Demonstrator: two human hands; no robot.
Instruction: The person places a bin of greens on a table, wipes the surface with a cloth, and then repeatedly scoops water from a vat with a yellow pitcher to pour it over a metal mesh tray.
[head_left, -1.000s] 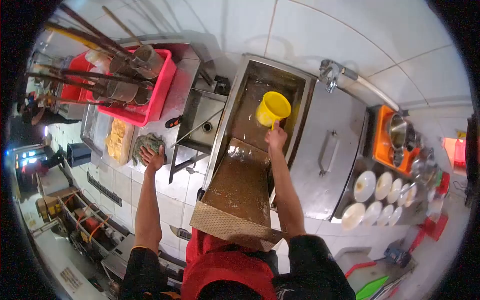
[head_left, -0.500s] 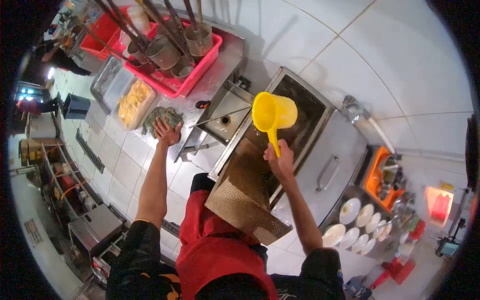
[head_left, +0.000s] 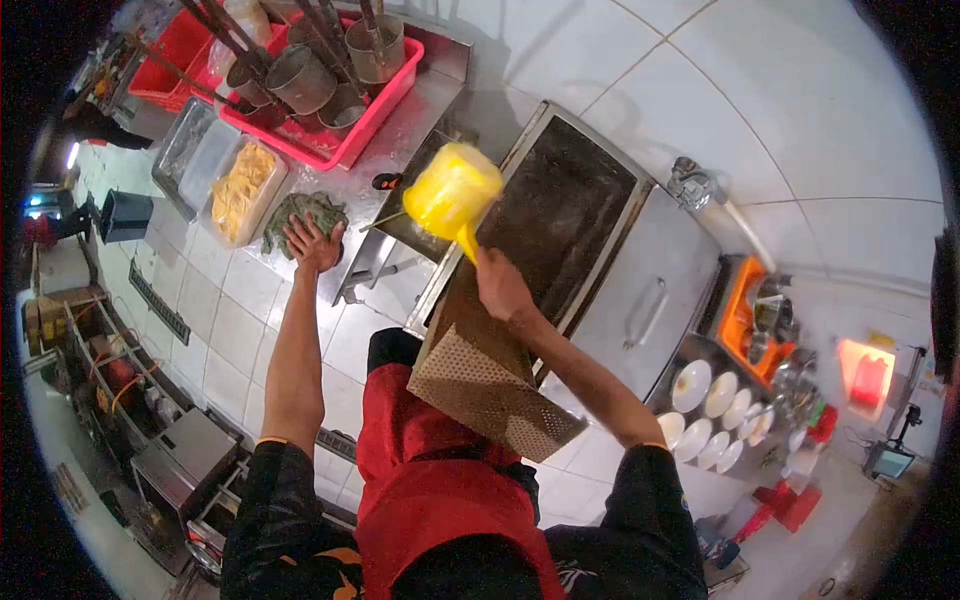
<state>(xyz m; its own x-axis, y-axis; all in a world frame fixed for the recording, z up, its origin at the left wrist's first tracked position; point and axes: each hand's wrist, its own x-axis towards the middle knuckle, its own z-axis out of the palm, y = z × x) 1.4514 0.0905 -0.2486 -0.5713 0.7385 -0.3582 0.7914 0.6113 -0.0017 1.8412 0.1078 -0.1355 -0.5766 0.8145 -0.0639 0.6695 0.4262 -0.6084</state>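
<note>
My right hand (head_left: 503, 285) grips the handle of a yellow plastic dipper (head_left: 452, 190), slightly blurred and tipped over the small steel basin (head_left: 412, 228), which it partly hides. Beside it lies a rectangular metal tank (head_left: 572, 205) with a dark interior. A perforated metal box or screen (head_left: 478, 385) leans out of the tank's near end, close to my legs. My left hand (head_left: 315, 245) lies flat, fingers spread, on a crumpled green-grey cloth (head_left: 300, 215) at the edge of the steel counter (head_left: 385, 150).
A red tray (head_left: 345, 155) of long-handled metal pots and a plastic container of yellowish food (head_left: 245, 190) stand on the left. To the right are a lid with a handle (head_left: 640, 290), an orange crate (head_left: 740, 310) and several white bowls (head_left: 690, 385). A pipe (head_left: 735, 220) runs along the wall.
The yellow dipper has moved left with my right hand, from above the tank to above the small basin, and turned so its opening is no longer visible. My left hand stays on the cloth.
</note>
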